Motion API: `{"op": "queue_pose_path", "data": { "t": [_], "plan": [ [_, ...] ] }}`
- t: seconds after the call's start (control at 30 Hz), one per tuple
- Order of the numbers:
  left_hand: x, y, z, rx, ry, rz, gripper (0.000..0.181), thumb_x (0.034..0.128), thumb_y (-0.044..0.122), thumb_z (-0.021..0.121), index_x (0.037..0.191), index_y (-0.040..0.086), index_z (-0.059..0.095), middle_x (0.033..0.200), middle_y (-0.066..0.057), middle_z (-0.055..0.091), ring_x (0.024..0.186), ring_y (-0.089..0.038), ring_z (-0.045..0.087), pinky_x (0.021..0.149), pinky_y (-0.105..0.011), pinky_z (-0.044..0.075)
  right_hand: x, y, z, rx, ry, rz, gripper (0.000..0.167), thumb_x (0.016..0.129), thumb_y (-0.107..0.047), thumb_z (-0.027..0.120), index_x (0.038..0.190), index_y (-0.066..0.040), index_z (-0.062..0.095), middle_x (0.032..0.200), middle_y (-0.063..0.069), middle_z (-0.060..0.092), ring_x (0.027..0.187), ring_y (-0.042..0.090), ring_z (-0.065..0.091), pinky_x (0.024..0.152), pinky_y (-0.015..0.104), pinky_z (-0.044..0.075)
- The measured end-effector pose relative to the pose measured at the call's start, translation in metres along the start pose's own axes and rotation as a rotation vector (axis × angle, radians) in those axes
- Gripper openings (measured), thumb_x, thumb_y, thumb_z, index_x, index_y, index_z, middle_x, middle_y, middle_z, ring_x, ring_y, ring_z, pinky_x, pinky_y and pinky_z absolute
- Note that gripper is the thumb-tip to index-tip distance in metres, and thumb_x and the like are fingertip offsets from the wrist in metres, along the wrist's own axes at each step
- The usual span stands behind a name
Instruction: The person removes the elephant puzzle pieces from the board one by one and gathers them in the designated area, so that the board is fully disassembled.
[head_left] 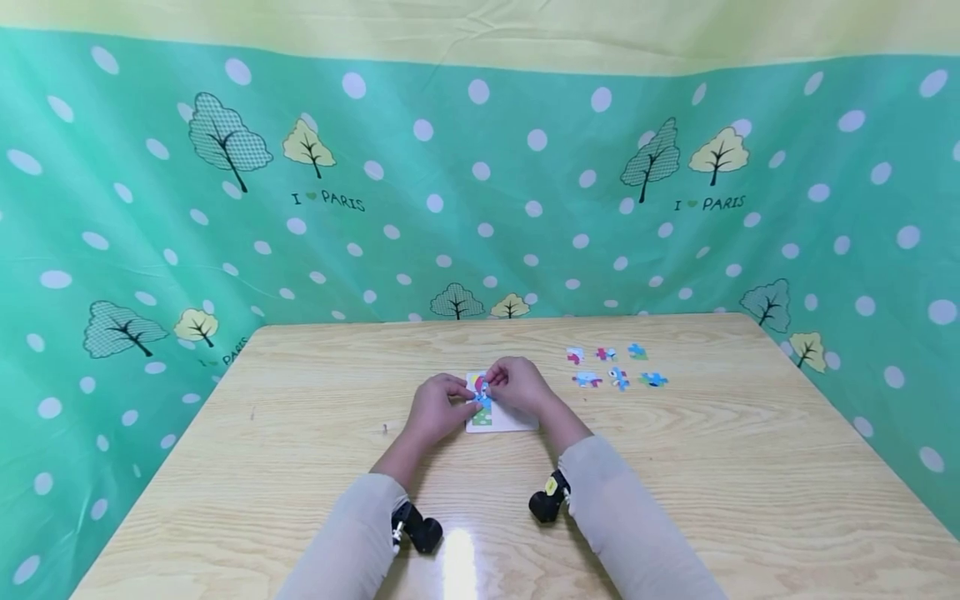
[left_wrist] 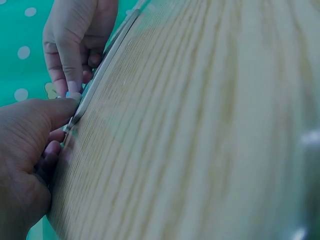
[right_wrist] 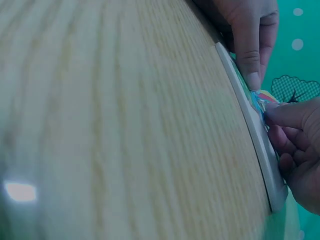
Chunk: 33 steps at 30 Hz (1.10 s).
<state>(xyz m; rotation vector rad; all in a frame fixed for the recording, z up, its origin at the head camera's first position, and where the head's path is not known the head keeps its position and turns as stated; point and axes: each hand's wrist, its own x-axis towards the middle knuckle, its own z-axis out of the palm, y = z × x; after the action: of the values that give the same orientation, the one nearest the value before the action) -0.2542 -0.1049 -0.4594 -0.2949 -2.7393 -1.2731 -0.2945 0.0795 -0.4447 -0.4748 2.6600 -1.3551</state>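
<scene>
A small white puzzle board [head_left: 517, 422] lies near the middle of the wooden table, with green and blue picture pieces along its left side. My left hand [head_left: 435, 408] is at the board's left edge, its thumb and fingertips pinching a colourful puzzle piece [right_wrist: 266, 96]. From the other side my right hand [head_left: 521, 386] pinches the same area between thumb and index finger. In the right wrist view the piece's yellow and pink part stands slightly raised above the board. Fingers cover much of the piece, so whether it is seated cannot be told.
Several loose puzzle pieces [head_left: 618, 379] lie in two rows to the right of the board. Black wrist cameras [head_left: 549, 498] sit at both sleeves. A green dotted curtain [head_left: 480, 200] rises behind the table [head_left: 300, 467]. A tiny dark speck [head_left: 385, 428] lies left of the board.
</scene>
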Motion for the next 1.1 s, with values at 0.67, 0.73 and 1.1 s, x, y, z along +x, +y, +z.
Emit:
{"op": "queue_pose_path", "data": {
  "t": [0.67, 0.73, 1.1],
  "plan": [
    [0.001, 0.0, 0.002, -0.003, -0.004, -0.027, 0.014, 0.0877, 0.016, 0.084, 0.095, 0.005, 0.081, 0.12, -0.013, 0.07, 0.119, -0.035, 0.061, 0.108, -0.05, 0.045, -0.022, 0.007, -0.02, 0.222, 0.117, 0.1, 0.014, 0.091, 0.004, 0.074, 0.103, -0.002, 0.073, 0.098, 0.008, 0.07, 0.094, 0.022, 0.064, 0.087, 0.033, 0.056],
    [0.001, -0.001, 0.002, -0.002, -0.007, -0.025, 0.013, 0.0877, 0.016, 0.084, 0.095, 0.005, 0.081, 0.12, -0.012, 0.07, 0.12, -0.035, 0.061, 0.108, -0.05, 0.045, -0.025, 0.008, -0.024, 0.221, 0.122, 0.112, 0.013, 0.092, 0.002, 0.074, 0.104, -0.004, 0.073, 0.098, 0.007, 0.07, 0.094, 0.022, 0.064, 0.085, 0.031, 0.056],
    [-0.001, -0.004, -0.002, -0.043, -0.037, -0.021, 0.017, 0.0861, 0.019, 0.086, 0.096, 0.006, 0.081, 0.123, -0.011, 0.067, 0.121, -0.033, 0.059, 0.108, -0.049, 0.045, -0.044, 0.015, -0.042, 0.219, 0.134, 0.096, 0.013, 0.093, -0.001, 0.074, 0.107, -0.002, 0.072, 0.1, 0.008, 0.071, 0.097, 0.023, 0.064, 0.089, 0.034, 0.055]
  ]
}}
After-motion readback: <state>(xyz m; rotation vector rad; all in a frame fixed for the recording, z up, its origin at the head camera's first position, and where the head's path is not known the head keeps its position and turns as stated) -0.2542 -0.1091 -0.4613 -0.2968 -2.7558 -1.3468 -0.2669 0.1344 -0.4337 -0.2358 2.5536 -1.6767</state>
